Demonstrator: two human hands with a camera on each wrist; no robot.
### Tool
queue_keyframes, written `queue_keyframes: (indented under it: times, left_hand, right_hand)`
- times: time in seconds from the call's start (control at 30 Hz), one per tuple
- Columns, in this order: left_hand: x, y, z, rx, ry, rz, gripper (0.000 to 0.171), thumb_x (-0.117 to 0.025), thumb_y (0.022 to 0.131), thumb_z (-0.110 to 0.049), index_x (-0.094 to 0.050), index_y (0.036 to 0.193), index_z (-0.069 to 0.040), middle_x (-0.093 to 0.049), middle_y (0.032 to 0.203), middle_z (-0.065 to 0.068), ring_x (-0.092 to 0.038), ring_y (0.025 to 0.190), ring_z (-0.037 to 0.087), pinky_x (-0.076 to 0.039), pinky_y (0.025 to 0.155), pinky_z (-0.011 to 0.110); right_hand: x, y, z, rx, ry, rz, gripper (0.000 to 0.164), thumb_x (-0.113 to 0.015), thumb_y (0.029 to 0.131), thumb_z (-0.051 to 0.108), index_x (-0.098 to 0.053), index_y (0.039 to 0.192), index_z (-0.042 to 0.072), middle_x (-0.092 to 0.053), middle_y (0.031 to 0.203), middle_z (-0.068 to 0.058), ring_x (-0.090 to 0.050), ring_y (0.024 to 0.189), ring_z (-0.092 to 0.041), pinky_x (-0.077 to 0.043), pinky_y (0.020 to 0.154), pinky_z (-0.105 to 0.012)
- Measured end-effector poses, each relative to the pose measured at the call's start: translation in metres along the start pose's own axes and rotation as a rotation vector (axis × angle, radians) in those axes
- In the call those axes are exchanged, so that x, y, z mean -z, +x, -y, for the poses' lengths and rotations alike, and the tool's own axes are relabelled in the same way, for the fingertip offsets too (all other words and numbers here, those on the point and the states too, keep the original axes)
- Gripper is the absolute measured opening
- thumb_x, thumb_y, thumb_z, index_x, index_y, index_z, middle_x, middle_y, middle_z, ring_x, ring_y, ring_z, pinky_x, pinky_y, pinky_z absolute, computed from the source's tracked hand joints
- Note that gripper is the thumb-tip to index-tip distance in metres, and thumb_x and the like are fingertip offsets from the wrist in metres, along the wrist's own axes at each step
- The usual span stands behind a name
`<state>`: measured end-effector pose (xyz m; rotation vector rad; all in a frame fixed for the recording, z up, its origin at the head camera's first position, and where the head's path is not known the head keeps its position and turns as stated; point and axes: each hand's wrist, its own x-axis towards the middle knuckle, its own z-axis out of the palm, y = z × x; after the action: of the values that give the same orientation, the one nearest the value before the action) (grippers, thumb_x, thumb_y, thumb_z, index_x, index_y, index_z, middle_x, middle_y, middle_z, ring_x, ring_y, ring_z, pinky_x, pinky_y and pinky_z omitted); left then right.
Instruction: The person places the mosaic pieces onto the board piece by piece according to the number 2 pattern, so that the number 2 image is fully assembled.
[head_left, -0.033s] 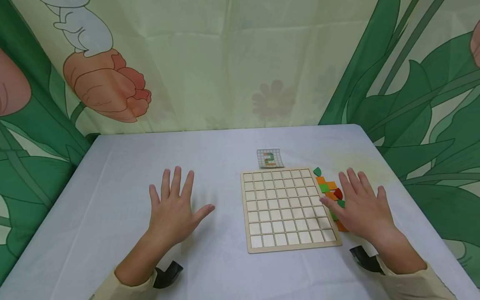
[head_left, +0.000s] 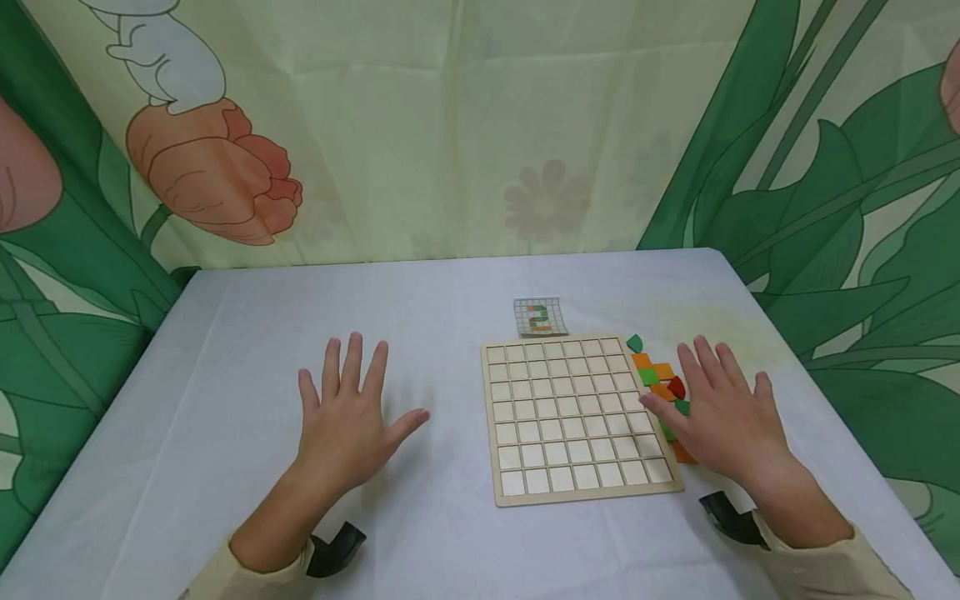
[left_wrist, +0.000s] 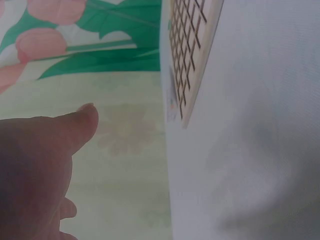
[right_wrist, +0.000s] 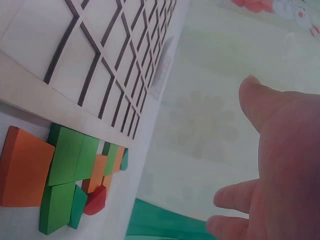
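Observation:
My left hand (head_left: 347, 437) is held over the left part of the table, fingers spread and straight, touching nothing that I can see. To the right, my right hand (head_left: 731, 425) hovers with spread fingers above several small coloured pieces (head_left: 663, 372) and hides some of them. These pieces are orange, green and red; in the right wrist view a thick orange block (right_wrist: 25, 167) lies nearest. Between the hands lies a wooden grid board (head_left: 588, 497) with bare square cells. Behind it is a small card (head_left: 552, 317) printed with a grid and a coloured figure like a 2.
A white cloth covers the table (head_left: 247, 350). Behind it hangs a pale curtain (head_left: 420, 133) with printed flowers and leaves. Each wrist carries a black strap-like piece, one by the left sleeve (head_left: 336, 550) and one by the right (head_left: 731, 518).

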<state>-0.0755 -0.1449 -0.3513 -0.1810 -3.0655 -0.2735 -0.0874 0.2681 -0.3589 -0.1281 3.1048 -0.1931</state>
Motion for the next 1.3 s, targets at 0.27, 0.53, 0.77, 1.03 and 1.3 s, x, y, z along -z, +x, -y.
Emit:
queue_keyframes:
  times: [0.27, 0.53, 0.77, 1.03, 1.3]
  left_hand:
    - [-0.002, 0.001, -0.002, -0.005, -0.017, 0.012, 0.101, -0.064, 0.088, -0.065, -0.026, 0.158, -0.004, -0.008, 0.163, 0.026, 0.004, 0.149, 0.044, -0.001, 0.111, 0.074]
    - [-0.006, 0.003, -0.001, -0.079, -0.124, -0.035, 0.100, -0.073, 0.085, -0.057, -0.029, 0.157, -0.004, -0.015, 0.162, 0.025, -0.009, 0.148, 0.046, -0.015, 0.112, 0.071]
    - [-0.015, 0.011, -0.005, -0.179, -0.338, -0.080, 0.101, -0.087, 0.077, -0.040, -0.034, 0.153, -0.001, -0.029, 0.158, 0.022, -0.029, 0.143, 0.042, -0.035, 0.111, 0.056]
    - [-0.027, 0.019, -0.015, -0.305, -0.514, -0.033, 0.087, -0.091, 0.074, -0.030, -0.049, 0.146, -0.006, -0.049, 0.148, 0.012, -0.040, 0.140, 0.031, -0.038, 0.111, 0.048]
    - [-0.039, 0.027, -0.027, -0.383, -0.588, 0.125, 0.085, -0.091, 0.074, -0.020, -0.050, 0.147, -0.007, -0.049, 0.150, 0.005, -0.038, 0.142, 0.026, -0.035, 0.114, 0.045]
  right_hand:
    - [0.002, -0.001, -0.001, 0.002, 0.007, -0.002, 0.097, -0.050, 0.095, 0.065, -0.023, 0.153, -0.009, -0.011, 0.159, -0.032, -0.005, 0.145, -0.051, -0.004, 0.103, -0.082]
    - [0.007, 0.004, -0.008, 0.120, 0.058, -0.139, 0.086, -0.072, 0.090, 0.046, -0.040, 0.146, -0.011, -0.035, 0.151, -0.033, -0.032, 0.135, -0.052, -0.025, 0.104, -0.076]
    - [0.007, 0.011, -0.015, 0.141, 0.232, -0.180, 0.065, -0.081, 0.085, 0.027, -0.055, 0.134, -0.006, -0.052, 0.133, -0.032, -0.044, 0.124, -0.051, -0.039, 0.097, -0.071]
    - [0.010, 0.020, -0.024, 0.127, 0.320, -0.130, 0.058, -0.079, 0.088, 0.025, -0.056, 0.133, -0.004, -0.057, 0.128, -0.029, -0.050, 0.117, -0.047, -0.046, 0.092, -0.066]
    - [0.009, 0.038, -0.033, 0.080, 0.323, -0.005, 0.058, -0.074, 0.092, 0.029, -0.054, 0.137, -0.003, -0.057, 0.128, -0.029, -0.051, 0.114, -0.049, -0.048, 0.090, -0.064]
